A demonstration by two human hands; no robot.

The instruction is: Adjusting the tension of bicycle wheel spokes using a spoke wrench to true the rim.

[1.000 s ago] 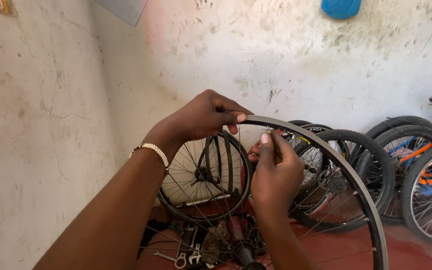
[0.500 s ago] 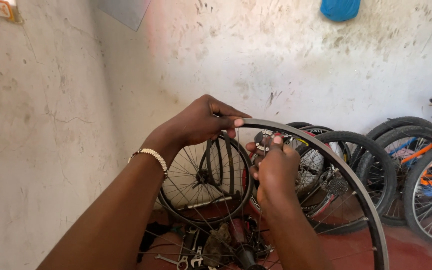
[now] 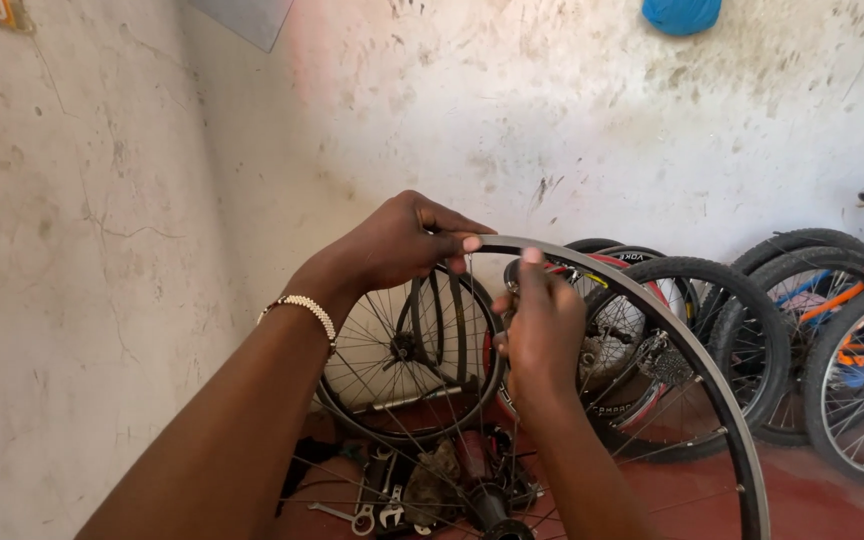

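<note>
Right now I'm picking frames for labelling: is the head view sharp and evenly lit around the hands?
Head view: left hand and right hand on the bare wheel rim look sharp; soft daylight, no glare on the rim; the wall is brightly lit, the floor tools sit in shade.

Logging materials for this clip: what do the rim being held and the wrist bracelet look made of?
Rim: apparently bare metal, likely aluminium, with a dull silver-grey sheen, gripped by the left hand. Bracelet: small pale beads or links, possibly metal; too small to tell.
</note>
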